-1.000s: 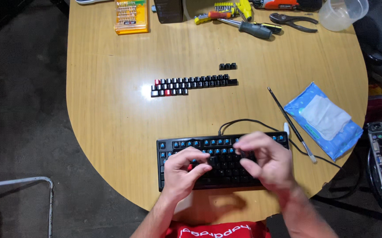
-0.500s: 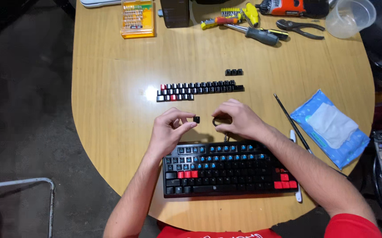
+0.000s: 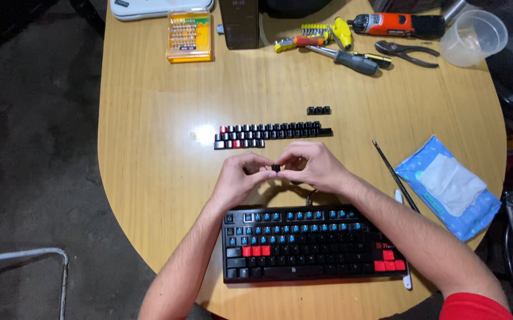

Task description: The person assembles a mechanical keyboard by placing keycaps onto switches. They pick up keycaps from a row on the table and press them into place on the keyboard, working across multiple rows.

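The desk [image 3: 150,178] is a rounded wooden top in a light yellow-brown tone, with a bright spot of lamp light on it near the middle, and around it the floor [image 3: 31,148] is dark grey and rough. Above the middle of the desk, the left hand [image 3: 240,178] and the right hand [image 3: 314,167] meet, and their fingertips are closed together on a small black keycap [image 3: 276,168], so both grips are clamped on it. The keycap is in the air, between the rows of removed keycaps [image 3: 271,134] and the keyboard [image 3: 314,243]. The keyboard lies at the near edge, black with some red keys, and blue switches are open in its upper rows. Three more keycaps [image 3: 319,110] lie apart, a little further. To the right there is a thin black brush [image 3: 394,175] and a blue pack of wipes [image 3: 450,186]. At the far edge I see a yellow bit set box [image 3: 189,35], screwdrivers [image 3: 339,50], an orange electric screwdriver [image 3: 395,25], pliers [image 3: 405,53] and a clear plastic cup [image 3: 472,37]. At the lower left a metal frame [image 3: 25,261] stands on the floor.
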